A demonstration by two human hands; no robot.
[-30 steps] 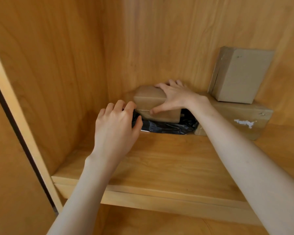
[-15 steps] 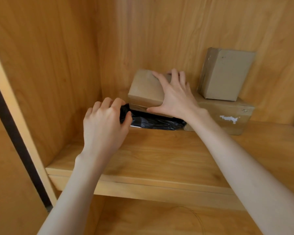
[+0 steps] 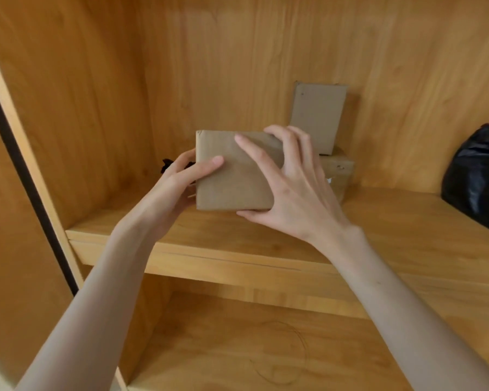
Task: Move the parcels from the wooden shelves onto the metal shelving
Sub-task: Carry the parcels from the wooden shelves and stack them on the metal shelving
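While gripping parcel (image 3: 232,176), both hands.

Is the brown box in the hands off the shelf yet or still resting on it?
Off. The brown box is held between the left hand and right hand, with the wooden shelf visible below its bottom edge.

Your left hand (image 3: 178,184) and right hand (image 3: 291,190) are bare — no gloves, rings or watch visible. Both forearms are uncovered to the frame edge (no sleeve seen). Fingers slender, nails short and unpainted — faint tendon lines on the right.
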